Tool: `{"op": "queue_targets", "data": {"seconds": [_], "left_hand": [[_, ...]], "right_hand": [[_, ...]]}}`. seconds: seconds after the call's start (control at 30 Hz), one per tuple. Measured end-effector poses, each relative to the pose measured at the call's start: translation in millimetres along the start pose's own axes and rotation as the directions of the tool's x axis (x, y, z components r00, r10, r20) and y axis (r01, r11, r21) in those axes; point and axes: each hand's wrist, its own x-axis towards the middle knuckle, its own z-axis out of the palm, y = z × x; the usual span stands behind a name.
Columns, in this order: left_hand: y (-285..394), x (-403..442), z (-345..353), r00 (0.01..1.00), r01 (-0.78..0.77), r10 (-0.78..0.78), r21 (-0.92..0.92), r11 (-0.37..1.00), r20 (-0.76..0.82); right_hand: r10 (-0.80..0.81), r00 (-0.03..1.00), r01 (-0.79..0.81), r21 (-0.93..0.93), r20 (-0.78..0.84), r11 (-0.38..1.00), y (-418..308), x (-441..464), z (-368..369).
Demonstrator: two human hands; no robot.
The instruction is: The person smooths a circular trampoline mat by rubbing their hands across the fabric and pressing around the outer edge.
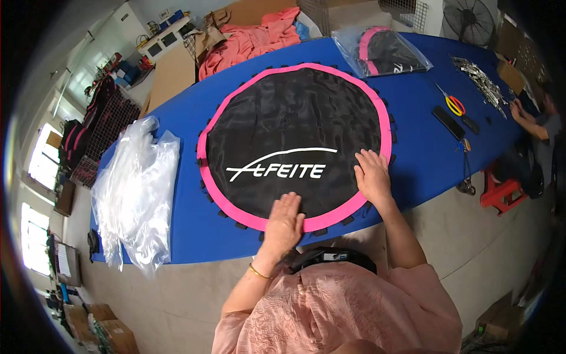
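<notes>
Running left to right, lettering (285, 171) on the round mat (295, 138) reads upright.

The scene is moderately lit, with daylight admitted through windows (46, 156) beyond the left end of the blue table (421, 156); their panes are burnt out to white. Strong glare is thrown back by the plastic bags (138, 194) at the table's left end, and fainter glints are given by the clear wrapper (383, 53) at its far edge. A soft shadow is laid beside the right hand (373, 174). The table's right end is left dimmer. Straight lines are bowed, corners are blacked out and outer details are softened, while the white lettering (292, 170) is rendered crisply.
</notes>
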Motion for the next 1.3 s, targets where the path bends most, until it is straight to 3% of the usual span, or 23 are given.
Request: {"op": "queue_targets", "data": {"seconds": [0.13, 0.43, 0.6, 0.67, 0.77, 0.83, 0.97, 1.07, 1.3], "left_hand": [[26.8, 6.4, 19.3, 0.995, -0.084, 0.091, -0.127, 0.988, 0.048], [16.0, 1.6, 7.0, 0.998, -0.05, 0.055, -0.138, 0.989, 0.034], [-18.7, -18.0, -4.6, 0.98, 0.18, -0.177, 0.027, 0.983, -0.091], [-29.8, -25.9, -4.3, 0.968, 0.217, -0.207, 0.056, 0.975, -0.145], [-33.4, -33.1, -3.9, 0.968, 0.217, -0.202, 0.092, 0.972, -0.151], [-31.8, -32.8, -3.6, 0.967, 0.207, -0.189, 0.098, 0.973, -0.172], [-27.5, -30.6, -6.1, 0.968, 0.189, -0.165, 0.112, 0.976, -0.19], [-25.2, -28.5, -8.8, 0.97, 0.201, -0.182, 0.11, 0.973, -0.164], [-25.9, -29.1, -6.7, 0.971, 0.203, -0.183, 0.126, 0.971, -0.157]], "right_hand": [[-0.018, 1.0, 0.018, -0.011, -0.02, 1.0, 0.9, -1.6, 0.2], [-0.052, 0.996, 0.049, -0.04, -0.071, 0.998, 8.3, -3.7, 9.9], [-0.155, 0.986, 0.148, -0.11, -0.054, 0.983, -20.8, 6.5, -8.4], [-0.299, 0.95, 0.277, 0.202, 0.086, 0.939, -46.1, 12.9, -15.8], [-0.588, 0.807, 0.518, 0.408, 0.058, 0.752, -80.2, 9.4, -16.4], [-0.623, 0.774, 0.513, 0.469, 0.108, 0.719, -92.7, -0.2, -17.2], [-0.567, 0.811, 0.443, 0.479, 0.146, 0.757, -84.1, 3.4, -5.5], [-0.465, 0.881, 0.424, 0.3, 0.081, 0.855, -53.3, 22.1, 12.6], [-0.28, 0.93, 0.259, 0.115, 0.237, 0.959, -11.4, 107.3, 55.7]]}}
